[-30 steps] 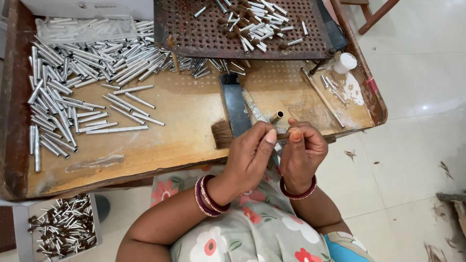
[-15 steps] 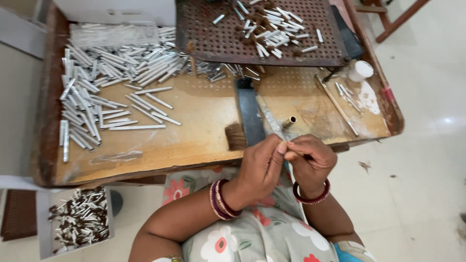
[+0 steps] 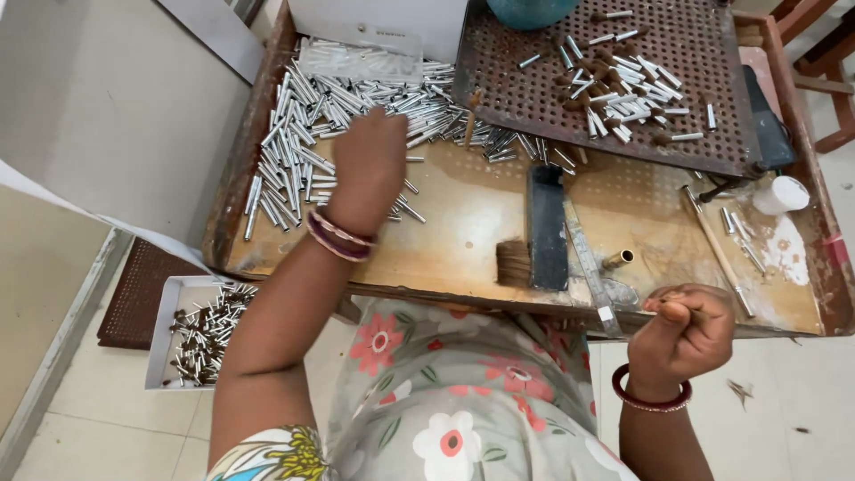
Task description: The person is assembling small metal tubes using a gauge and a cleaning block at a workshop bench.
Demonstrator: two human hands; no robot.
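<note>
Many shiny metal tubes [image 3: 303, 151], left hand [image 3: 370, 165] on them, right hand [image 3: 686, 334] fisted, maybe thin stick

We note the left hand [image 3: 370, 160] has left the right hand [image 3: 686, 334], now reaching the metal tubes [image 3: 303, 134] at the tabletop's far left corner.

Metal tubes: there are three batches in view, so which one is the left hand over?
The big loose pile of silver tubes on the tray's left end, under the left hand. The others lie on the perforated board and in the floor box.
</note>
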